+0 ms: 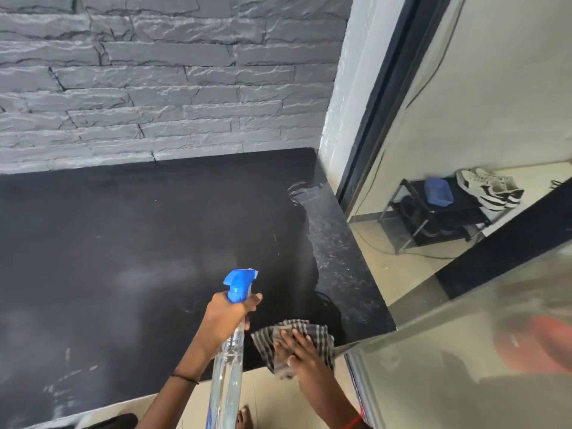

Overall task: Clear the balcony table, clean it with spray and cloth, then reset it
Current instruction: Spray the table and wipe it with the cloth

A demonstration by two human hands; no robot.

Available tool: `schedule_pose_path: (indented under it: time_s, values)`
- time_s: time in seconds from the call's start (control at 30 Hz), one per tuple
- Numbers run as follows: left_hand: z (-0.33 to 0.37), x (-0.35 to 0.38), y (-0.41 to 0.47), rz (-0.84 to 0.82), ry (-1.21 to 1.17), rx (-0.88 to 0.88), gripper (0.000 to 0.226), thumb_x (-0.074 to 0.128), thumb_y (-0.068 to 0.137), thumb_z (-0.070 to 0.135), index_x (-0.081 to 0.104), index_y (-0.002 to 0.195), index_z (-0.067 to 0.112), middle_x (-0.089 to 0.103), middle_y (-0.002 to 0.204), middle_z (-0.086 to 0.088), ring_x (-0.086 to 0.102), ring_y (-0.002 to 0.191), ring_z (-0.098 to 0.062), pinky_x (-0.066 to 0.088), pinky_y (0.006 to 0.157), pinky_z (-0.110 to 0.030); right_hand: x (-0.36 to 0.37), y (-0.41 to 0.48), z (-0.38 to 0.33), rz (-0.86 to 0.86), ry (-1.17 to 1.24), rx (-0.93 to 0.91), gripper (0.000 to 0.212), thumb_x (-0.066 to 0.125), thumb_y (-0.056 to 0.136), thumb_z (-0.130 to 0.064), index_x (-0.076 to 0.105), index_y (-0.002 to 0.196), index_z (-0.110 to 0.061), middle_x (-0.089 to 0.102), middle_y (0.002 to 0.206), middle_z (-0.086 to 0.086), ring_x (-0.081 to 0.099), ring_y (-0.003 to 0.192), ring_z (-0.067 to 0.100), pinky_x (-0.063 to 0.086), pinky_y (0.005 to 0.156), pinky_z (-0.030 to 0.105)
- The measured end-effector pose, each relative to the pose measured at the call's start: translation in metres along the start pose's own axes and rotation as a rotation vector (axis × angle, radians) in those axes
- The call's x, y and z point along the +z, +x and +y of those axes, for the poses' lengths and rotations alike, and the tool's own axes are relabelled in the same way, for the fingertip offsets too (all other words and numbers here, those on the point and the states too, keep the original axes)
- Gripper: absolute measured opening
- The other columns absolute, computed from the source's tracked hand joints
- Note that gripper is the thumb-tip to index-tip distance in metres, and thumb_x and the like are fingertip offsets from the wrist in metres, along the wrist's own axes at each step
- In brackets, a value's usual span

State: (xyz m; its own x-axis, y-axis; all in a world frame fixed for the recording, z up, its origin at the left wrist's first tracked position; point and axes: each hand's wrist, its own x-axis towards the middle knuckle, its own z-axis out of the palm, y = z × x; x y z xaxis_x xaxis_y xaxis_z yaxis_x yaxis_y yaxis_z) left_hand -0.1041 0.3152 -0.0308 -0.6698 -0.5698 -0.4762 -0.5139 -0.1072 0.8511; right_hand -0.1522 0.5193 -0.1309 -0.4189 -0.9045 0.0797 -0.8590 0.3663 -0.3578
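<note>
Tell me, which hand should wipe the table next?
Probably the right hand: its fingers lie flat on the checked cloth, which rests on the black table near its corner. The left hand is busy gripping the spray bottle.

The cloth (322,335) lies on the counter's (123,243) near right corner, under the right fingers (298,337); the spray bottle (227,360) is just left of them.
</note>
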Motion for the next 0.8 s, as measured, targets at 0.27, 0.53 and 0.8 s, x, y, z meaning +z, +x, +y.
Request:
schedule_pose_path:
  time_s: [0.27,0.53,0.8]
  values:
    - [0.031,0.063,0.022,-0.246,0.220,0.043,0.025,0.072,0.084,0.024,0.060,0.071,0.007,0.054,0.050,0.000,0.051,0.037,-0.005,0.042,0.043,-0.012,-0.033,-0.038,0.053,-0.040,-0.115,0.263,0.114,0.061,0.060,-0.032,-0.006,0.151,-0.013,-0.024,0.157,-0.002,-0.020,0.146,0.014,-0.003,0.116,0.021]
    - [0.044,0.123,0.025,-0.476,0.425,0.100,0.023,0.071,0.082,0.022,0.056,0.069,0.010,0.052,0.048,0.003,0.050,0.038,-0.006,0.043,0.050,-0.014,-0.020,-0.031,0.061,0.269,-0.093,0.254,0.035,0.060,0.062,-0.011,0.077,0.092,-0.014,0.002,0.160,-0.012,-0.008,0.147,0.006,0.007,0.114,0.018]
    - [0.051,0.140,0.019,-0.573,0.423,0.153,0.030,0.071,0.083,0.026,0.050,0.066,0.013,0.049,0.049,0.004,0.046,0.043,-0.005,0.041,0.051,-0.014,-0.013,-0.033,0.061,0.081,-0.097,0.368,0.054,0.096,0.025,-0.021,0.078,0.076,-0.023,0.074,0.105,-0.001,0.065,0.108,0.020,0.043,0.097,0.014]
